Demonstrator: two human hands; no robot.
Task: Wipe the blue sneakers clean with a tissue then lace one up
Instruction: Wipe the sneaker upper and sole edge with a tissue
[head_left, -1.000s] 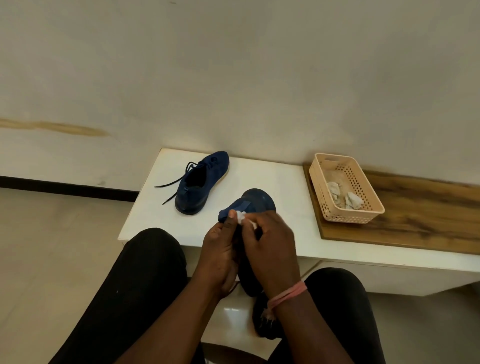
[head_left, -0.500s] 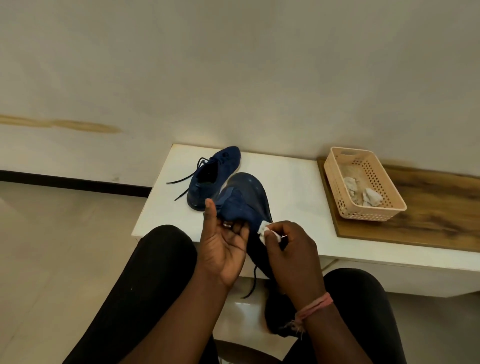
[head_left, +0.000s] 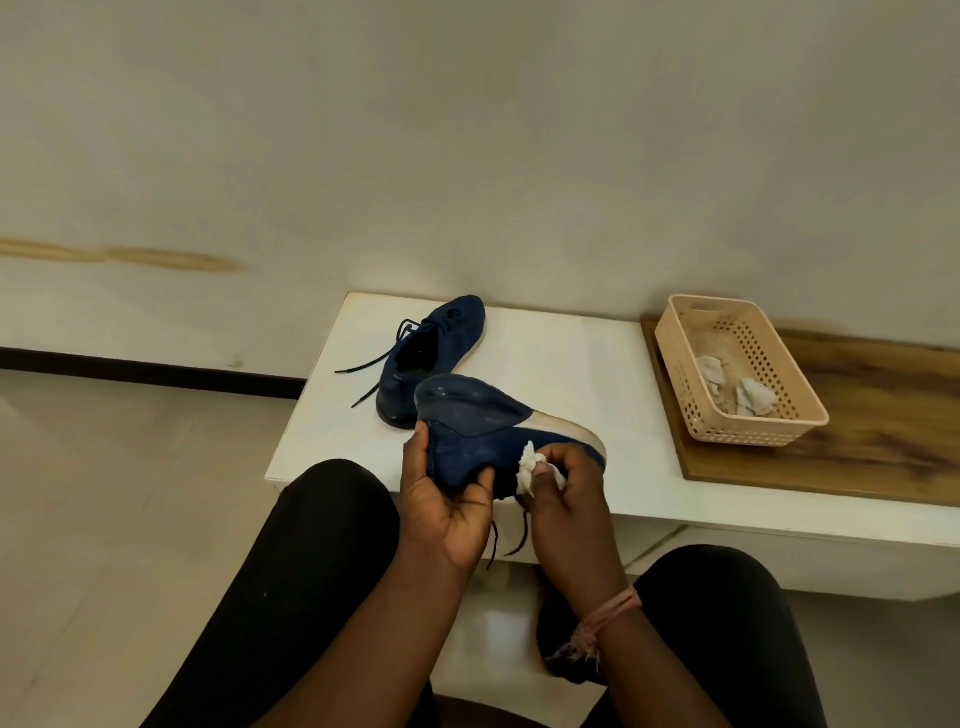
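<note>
The held blue sneaker (head_left: 483, 426) lies on its side above the white table (head_left: 571, 364) edge, pale sole facing right. The left hand (head_left: 447, 499) grips its heel end; the right hand (head_left: 566, 493) pinches a crumpled white tissue (head_left: 530, 464) against its side. The second sneaker (head_left: 431, 353) rests on the table behind.

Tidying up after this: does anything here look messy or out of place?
Mostly orderly. The sneaker on the table has loose laces trailing toward the table's left edge, and crumpled used tissues lie in the basket.
</note>
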